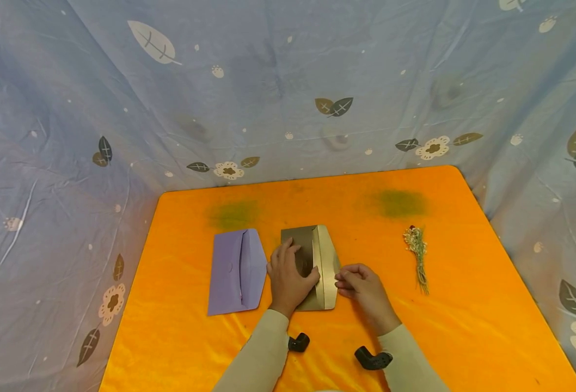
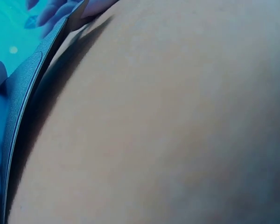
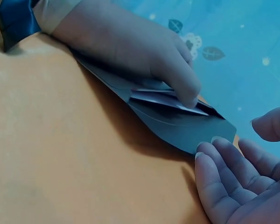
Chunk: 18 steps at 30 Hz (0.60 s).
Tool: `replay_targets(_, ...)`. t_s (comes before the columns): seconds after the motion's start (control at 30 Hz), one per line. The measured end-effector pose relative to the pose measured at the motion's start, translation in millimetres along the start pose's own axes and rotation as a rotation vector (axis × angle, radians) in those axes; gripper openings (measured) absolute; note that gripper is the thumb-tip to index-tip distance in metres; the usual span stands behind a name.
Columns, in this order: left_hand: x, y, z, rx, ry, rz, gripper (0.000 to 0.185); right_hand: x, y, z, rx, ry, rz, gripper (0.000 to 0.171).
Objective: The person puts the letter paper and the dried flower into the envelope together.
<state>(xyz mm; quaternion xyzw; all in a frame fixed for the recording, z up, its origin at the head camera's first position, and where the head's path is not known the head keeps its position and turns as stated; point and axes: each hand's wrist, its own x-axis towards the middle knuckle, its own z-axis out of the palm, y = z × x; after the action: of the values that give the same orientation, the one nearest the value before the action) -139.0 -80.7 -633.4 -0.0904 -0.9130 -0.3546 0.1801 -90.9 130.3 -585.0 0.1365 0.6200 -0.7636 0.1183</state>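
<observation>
Both hands on gold envelope [image 1: 323, 261], left hand [image 1: 288, 277] flat

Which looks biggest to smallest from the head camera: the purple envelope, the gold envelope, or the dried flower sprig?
1. Purple envelope, lying flap open, looks largest.
2. Gold envelope looks a little smaller, though the left hand covers part of it, so this is unsure.
3. Dried flower sprig, clearly smallest.

Blurred orange table [image 2: 168, 130] fills the view; envelope edge [image 2: 23, 93] at left
</observation>
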Motion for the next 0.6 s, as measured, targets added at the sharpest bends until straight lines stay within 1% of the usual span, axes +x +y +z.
replay_targets(0.3,-0.4,-0.4,1.2,0.013,0.004,0.005,0.057,-1,-5,-12,-0.012,0.032,0.009,0.033)
replay_targets(0.6,-1.2,-1.5,2.1,-0.005,-0.011,-0.001,0.050,0,-7,-25,-0.016,0.046,-0.001,0.037)
